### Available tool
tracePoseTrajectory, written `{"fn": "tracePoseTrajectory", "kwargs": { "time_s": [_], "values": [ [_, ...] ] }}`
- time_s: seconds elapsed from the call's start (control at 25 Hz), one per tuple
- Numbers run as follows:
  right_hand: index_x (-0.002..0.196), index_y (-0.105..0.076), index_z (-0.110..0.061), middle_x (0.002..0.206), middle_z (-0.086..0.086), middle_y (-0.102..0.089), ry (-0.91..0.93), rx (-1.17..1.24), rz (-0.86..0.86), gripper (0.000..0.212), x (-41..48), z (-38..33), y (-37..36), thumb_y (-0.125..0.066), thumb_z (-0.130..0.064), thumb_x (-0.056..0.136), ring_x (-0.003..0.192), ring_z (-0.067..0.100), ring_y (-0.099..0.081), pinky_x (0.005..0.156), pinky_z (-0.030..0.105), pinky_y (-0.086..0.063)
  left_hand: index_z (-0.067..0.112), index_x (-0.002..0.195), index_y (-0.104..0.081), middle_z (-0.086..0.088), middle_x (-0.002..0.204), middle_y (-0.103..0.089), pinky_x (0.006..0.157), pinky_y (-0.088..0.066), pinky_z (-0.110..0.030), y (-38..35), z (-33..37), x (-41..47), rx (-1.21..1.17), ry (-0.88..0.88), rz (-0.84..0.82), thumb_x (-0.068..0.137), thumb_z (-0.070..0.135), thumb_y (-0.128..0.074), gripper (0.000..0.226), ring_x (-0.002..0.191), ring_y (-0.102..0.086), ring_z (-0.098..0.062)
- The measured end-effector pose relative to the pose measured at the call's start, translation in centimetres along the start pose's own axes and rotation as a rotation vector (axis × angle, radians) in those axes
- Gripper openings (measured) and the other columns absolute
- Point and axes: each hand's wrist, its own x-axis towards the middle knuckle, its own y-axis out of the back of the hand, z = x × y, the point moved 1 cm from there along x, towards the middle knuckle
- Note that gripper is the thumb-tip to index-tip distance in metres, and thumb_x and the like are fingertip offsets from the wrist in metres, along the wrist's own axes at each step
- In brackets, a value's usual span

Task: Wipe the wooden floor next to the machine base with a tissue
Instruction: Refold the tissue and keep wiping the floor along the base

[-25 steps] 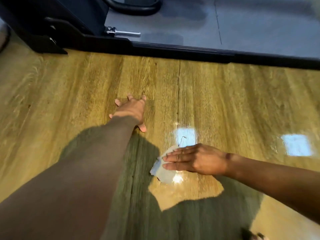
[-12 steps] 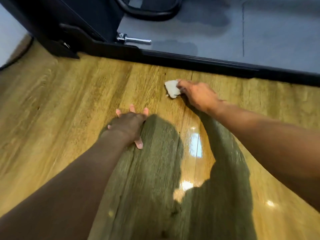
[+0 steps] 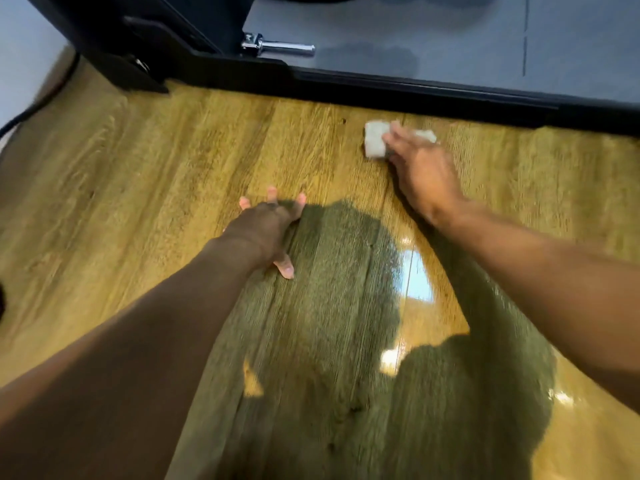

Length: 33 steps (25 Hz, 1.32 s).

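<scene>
- While the left hand (image 3: 266, 223) rests flat on the wooden floor (image 3: 138, 168), grip splayed and empty,
- right hand (image 3: 424, 171), grip uncurled, presses the tissue (image 3: 374, 143) near the machine base (image 3: 381, 84).

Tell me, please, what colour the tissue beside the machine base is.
White; the tissue shows best in the head view, under the right hand.

Left grip (image 3: 266, 230), right grip (image 3: 420, 171): seemingly flat
</scene>
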Motion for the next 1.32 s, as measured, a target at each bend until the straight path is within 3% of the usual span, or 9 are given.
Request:
{"fn": "tracePoseTrajectory", "kwargs": {
  "time_s": [0.16,0.32,0.52,0.68,0.8,0.92,1.12,1.24,1.32],
  "values": [
    [0.129,-0.043,-0.058,0.134,-0.022,-0.050,0.455,0.040,-0.165,0.040,-8.6,-3.3,-0.4,-0.035,-0.068,0.091,0.117,0.006,-0.052,0.097,0.035,-0.045,0.034,0.150,0.002,-0.018,0.155,0.014,0.113,-0.013,-0.054,0.1,0.2,-0.1,0.030,-0.013,0.024,0.059,0.020,-0.089,0.129,0.141,-0.001,-0.045],
    [0.143,-0.038,-0.028,0.153,-0.007,-0.029,0.030,0.088,-0.156,0.055,-5.1,-2.5,1.2,-0.042,0.000,0.095,0.137,0.017,-0.034,0.111,0.044,-0.033,0.036,0.149,0.007,-0.016,0.155,0.019,0.112,-0.012,-0.058,0.2,0.3,-0.1,0.025,0.022,-0.016,0.061,0.022,-0.088,0.130,0.137,0.013,-0.050],
    [0.140,-0.042,-0.035,0.146,-0.014,-0.041,0.463,0.246,-0.321,0.044,-15.3,-5.8,0.9,-0.044,-0.020,0.099,0.131,0.002,-0.039,0.111,0.029,-0.033,0.038,0.148,0.009,-0.014,0.156,0.017,0.108,-0.019,-0.064,0.4,1.0,-0.2,0.081,0.060,-0.027,0.061,0.025,-0.088,0.131,0.138,0.009,-0.051],
    [0.140,-0.040,-0.037,0.144,-0.011,-0.045,0.001,0.183,-0.232,0.052,-12.1,-5.7,2.3,-0.046,-0.009,0.097,0.125,0.007,-0.049,0.103,0.044,-0.044,0.044,0.149,-0.003,-0.012,0.158,0.000,0.106,-0.026,-0.064,0.3,1.0,-0.8,0.101,0.014,0.021,0.060,0.030,-0.088,0.124,0.140,-0.005,-0.048],
    [0.139,-0.044,-0.021,0.142,0.008,-0.048,0.382,0.363,-0.295,0.041,-20.9,-8.8,1.4,-0.035,-0.034,0.101,0.129,0.020,-0.047,0.107,0.038,-0.040,0.047,0.147,-0.007,-0.009,0.158,0.011,0.111,-0.020,-0.060,-1.0,1.6,-1.1,0.039,0.004,-0.001,0.057,0.040,-0.088,0.121,0.142,-0.001,-0.046],
    [0.135,-0.049,-0.005,0.145,0.015,-0.041,0.606,0.406,-0.327,0.042,-23.2,-7.5,2.5,-0.043,-0.005,0.093,0.135,0.022,-0.036,0.114,0.024,-0.024,0.050,0.145,0.005,-0.014,0.154,0.024,0.110,-0.018,-0.062,-1.6,2.1,-1.1,0.063,0.018,-0.020,0.058,0.041,-0.088,0.128,0.138,0.007,-0.053],
    [0.140,-0.045,-0.016,0.150,0.004,-0.035,0.209,0.338,-0.215,0.049,-22.0,-9.0,2.1,-0.046,0.001,0.094,0.139,0.018,-0.031,0.113,0.038,-0.030,0.049,0.145,0.008,-0.014,0.155,0.023,0.111,-0.019,-0.062,-1.5,2.7,-1.8,0.082,0.033,-0.005,0.061,0.040,-0.086,0.126,0.137,0.005,-0.055],
    [0.134,-0.051,-0.008,0.141,0.011,-0.047,0.764,0.396,-0.360,0.043,-25.7,-9.6,1.6,-0.045,-0.003,0.092,0.134,0.022,-0.040,0.103,0.045,-0.043,0.048,0.145,0.008,-0.013,0.155,0.024,0.110,-0.020,-0.063,-1.7,2.7,-1.9,0.080,0.034,-0.013,0.063,0.037,-0.086,0.126,0.137,0.007,-0.054],
    [0.134,-0.051,-0.010,0.141,0.009,-0.047,0.797,0.517,-0.340,0.041,-23.4,-9.8,2.2,-0.048,-0.014,0.093,0.133,0.021,-0.040,0.103,0.041,-0.044,0.048,0.145,0.008,-0.013,0.154,0.024,0.110,-0.019,-0.063,-1.6,2.6,-1.7,0.066,0.037,-0.019,0.063,0.035,-0.086,0.126,0.137,0.008,-0.054]
  ]
}}
